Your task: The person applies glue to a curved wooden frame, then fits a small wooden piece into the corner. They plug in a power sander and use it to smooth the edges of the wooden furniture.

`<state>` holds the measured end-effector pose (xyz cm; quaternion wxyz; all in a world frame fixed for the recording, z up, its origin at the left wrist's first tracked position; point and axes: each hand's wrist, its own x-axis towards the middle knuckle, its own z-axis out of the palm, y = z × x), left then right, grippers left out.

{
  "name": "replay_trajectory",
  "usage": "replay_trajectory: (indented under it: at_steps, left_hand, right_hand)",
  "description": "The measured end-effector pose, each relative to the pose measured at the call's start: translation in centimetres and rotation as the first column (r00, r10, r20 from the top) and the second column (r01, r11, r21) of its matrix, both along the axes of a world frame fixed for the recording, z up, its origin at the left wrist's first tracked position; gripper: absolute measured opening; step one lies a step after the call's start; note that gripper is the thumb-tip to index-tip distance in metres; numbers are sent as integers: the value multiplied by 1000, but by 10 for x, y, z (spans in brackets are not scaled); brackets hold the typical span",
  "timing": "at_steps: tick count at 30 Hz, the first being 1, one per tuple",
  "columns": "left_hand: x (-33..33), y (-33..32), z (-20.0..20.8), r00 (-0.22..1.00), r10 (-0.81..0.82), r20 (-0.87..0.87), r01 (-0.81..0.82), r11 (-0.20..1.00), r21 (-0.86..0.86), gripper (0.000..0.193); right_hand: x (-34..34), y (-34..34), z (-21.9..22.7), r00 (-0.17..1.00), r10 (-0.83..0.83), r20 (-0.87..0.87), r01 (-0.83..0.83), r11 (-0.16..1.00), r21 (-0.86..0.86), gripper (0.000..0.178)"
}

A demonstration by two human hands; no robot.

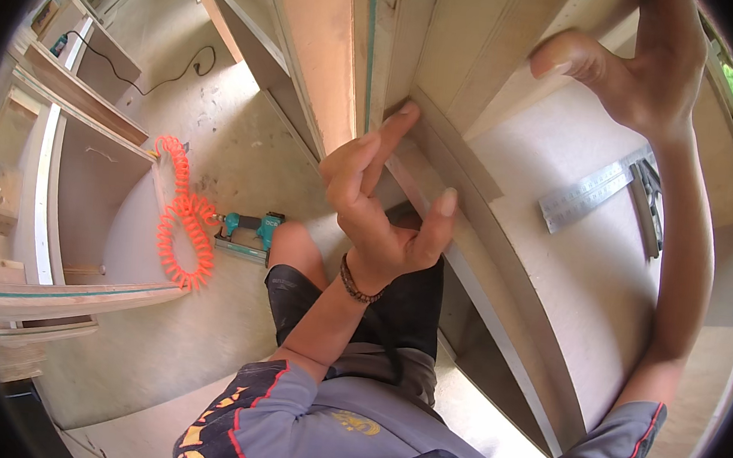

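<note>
Left hand [385,217]: fingers parted, nearer corner of cabinet [585,298]
Right hand [649,88]: grip I can't judge
Wooden rail [496,278]: between them, slanting bodyward

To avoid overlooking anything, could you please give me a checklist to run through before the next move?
1. Left hand empty: ok, nothing in its grasp.
2. Right hand empty: cannot tell, its fingers leave the picture.
3. Teal nail gun out of both hands: ok, beside the knee.
4. Orange coiled hose pressurised: cannot tell.
5. Pale panel clear of tools: not ok, metal ruler lies there.
</note>
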<state>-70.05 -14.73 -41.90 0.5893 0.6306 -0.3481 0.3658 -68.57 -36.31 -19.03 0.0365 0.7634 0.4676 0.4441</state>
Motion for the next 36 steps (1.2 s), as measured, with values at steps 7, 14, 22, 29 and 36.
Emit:
replay_trajectory:
  at_steps: [7, 14, 22, 29, 36]
  left_hand:
    - [1, -8, -3, 1000, 1, -14, -2, 995, -104, 68]
    - [-13, 3, 15, 968, 246, 45, -250, 949, 194, 49]
    - [-17, 2, 18, 963, 269, 9, -264, 938, 224, 47]
    - [-7, 7, 15, 970, 241, 10, -239, 953, 187, 50]
    - [-12, 6, 14, 973, 231, 12, -228, 950, 213, 55]
  right_hand:
    - [14, 0, -9, 987, 159, 4, -158, 979, 132, 101]
    - [-3, 11, 0, 999, 26, 37, -29, 997, 78, 98]
    - [5, 7, -1, 993, 83, 78, -90, 992, 85, 98]
    - [9, 7, -6, 986, 126, 112, -137, 986, 97, 97]
    - [8, 7, -3, 986, 120, 112, -133, 984, 115, 94]
